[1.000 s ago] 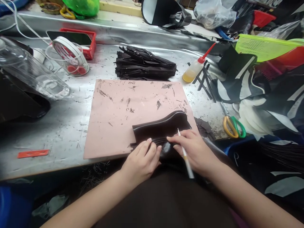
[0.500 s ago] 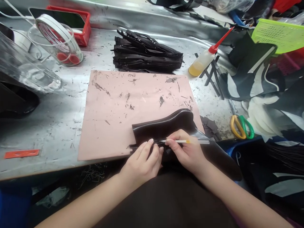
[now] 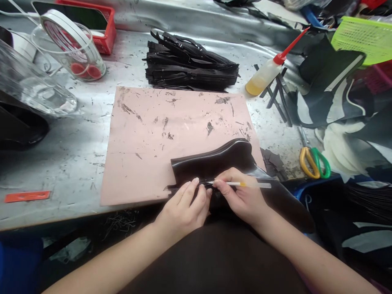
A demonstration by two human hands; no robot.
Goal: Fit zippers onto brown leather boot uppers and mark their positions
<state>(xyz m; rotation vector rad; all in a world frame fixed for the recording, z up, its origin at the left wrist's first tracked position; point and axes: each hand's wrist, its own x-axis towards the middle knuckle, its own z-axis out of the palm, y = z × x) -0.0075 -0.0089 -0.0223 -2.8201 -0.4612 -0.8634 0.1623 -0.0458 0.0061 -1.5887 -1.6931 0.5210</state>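
Fingers (image 3: 197,181) of the left hand (image 3: 185,206) press the black piece (image 3: 211,161).

Over the bare left and middle of the pink board (image 3: 147,134) a hand can pass freely, while the bundle of black strips (image 3: 192,63) bars the way behind it, the upright-leaning glue bottle (image 3: 262,77) stands beyond its far right corner, and scissors (image 3: 315,162) lie off its right side.

Mat (image 3: 137,130): is showing pale pink, speckled dark
Glossy piece (image 3: 211,161): is gleaming blackish brown on the mat
Scissor handles (image 3: 315,157): are pairing yellow with green, right of the mat
Bottle (image 3: 261,76): is showing amber below red, beyond the mat
Flat strip (image 3: 27,196): is showing orange, left of the mat
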